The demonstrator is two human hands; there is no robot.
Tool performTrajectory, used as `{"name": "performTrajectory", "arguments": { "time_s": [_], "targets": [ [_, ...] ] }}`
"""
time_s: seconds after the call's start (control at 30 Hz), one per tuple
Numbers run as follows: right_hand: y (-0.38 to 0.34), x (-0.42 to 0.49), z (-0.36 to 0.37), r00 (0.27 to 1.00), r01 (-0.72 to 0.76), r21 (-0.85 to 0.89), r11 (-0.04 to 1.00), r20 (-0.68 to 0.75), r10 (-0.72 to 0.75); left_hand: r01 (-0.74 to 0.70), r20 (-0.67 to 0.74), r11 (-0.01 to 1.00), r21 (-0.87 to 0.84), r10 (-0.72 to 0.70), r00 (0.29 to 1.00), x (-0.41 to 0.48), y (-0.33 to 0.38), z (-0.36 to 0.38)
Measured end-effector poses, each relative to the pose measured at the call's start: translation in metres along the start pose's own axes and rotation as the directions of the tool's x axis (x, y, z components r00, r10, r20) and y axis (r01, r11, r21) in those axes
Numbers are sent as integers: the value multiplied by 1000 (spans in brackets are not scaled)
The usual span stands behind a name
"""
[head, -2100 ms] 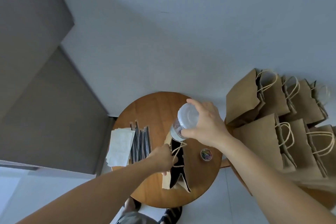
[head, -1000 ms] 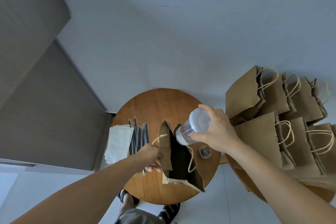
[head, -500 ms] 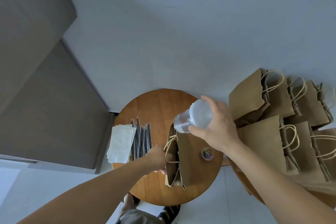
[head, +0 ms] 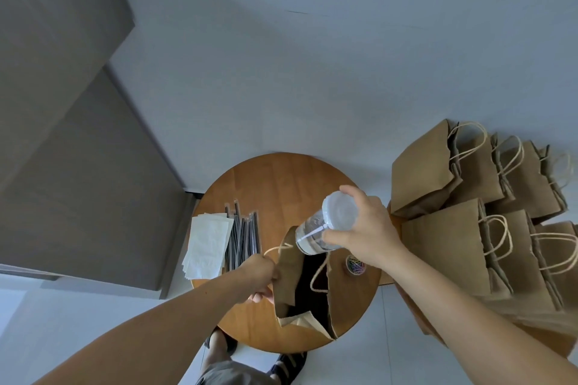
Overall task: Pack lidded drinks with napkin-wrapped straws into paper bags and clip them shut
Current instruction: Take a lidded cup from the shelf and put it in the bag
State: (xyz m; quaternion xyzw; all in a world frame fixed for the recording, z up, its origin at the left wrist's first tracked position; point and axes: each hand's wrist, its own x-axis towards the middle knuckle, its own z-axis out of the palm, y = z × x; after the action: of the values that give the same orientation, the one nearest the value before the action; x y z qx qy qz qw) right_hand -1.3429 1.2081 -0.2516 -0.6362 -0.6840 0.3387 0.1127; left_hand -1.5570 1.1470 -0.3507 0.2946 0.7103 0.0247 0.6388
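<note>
Lidded drink cup (head: 325, 228), clear plastic with a pale lid, is at the centre of the frame in the right hand (head: 369, 237). That hand's fingers (head: 353, 194) and thumb curl round the lid end. The cup is tilted, base pointing down and left, right at the upper edge of an open brown paper bag (head: 344, 300); whether base and bag touch cannot be told.

The left hand (head: 256, 275), just lower left of the cup, has its fingers closed on the bag's left wall beside a twine handle. The bag's mouth gapes and its dark inside shows.

The bag rests on a round wooden worktop (head: 281, 184). On the worktop's left side lies a stack of white napkins (head: 208, 247), with a row of dark wrapped straws (head: 244, 237) touching its right edge. Just right of the bag, below the right hand, sits a small round tub of coloured paper clips (head: 355, 264).

At the right of the frame many more brown bags with handles (head: 453, 244) lie overlapping. Sandalled feet (head: 287, 362) show at the bottom edge
</note>
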Motion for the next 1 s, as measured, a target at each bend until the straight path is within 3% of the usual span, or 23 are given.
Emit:
{"name": "performTrajectory", "arguments": {
  "time_s": [0.13, 0.23, 0.3, 0.53, 0.6, 0.67, 0.73, 0.83, 1.0],
  "targets": [
    [-1, -11, -16, 961, 277, -309, 910, 109, -256, -3, -46, 1000, -6, 3, 999, 0, 1, 1],
    [0, -18, -7, 852, 523, -512, 682, 301, -428, -60, -60, 998, -3, 60, 996, -1, 7, 5],
    [2, -22, 8, 813, 581, -581, 570, 386, -436, -130, -82, 990, 55, 134, 988, -4, 9, 9],
    [23, -25, 53, 803, 593, -625, 508, 502, -320, -241, -225, 896, 373, 340, 913, -12, 0, 15],
    [30, -23, 59, 838, 526, -614, 589, 494, -233, -224, -285, 887, 403, 355, 891, -13, -5, 13],
    [33, -19, 65, 893, 357, -588, 726, 442, -81, -203, -324, 882, 426, 358, 876, -12, -11, 11],
    [32, -14, 75, 917, 199, -570, 797, 395, 54, -186, -337, 878, 441, 354, 873, -11, -14, 8],
    [29, -7, 98, 919, 157, -605, 780, 378, 108, -176, -341, 888, 426, 337, 877, -9, -15, 5],
    [30, 5, 137, 903, 282, -711, 644, 423, 71, -185, -329, 882, 433, 346, 879, -7, -18, -3]
  ]
}}
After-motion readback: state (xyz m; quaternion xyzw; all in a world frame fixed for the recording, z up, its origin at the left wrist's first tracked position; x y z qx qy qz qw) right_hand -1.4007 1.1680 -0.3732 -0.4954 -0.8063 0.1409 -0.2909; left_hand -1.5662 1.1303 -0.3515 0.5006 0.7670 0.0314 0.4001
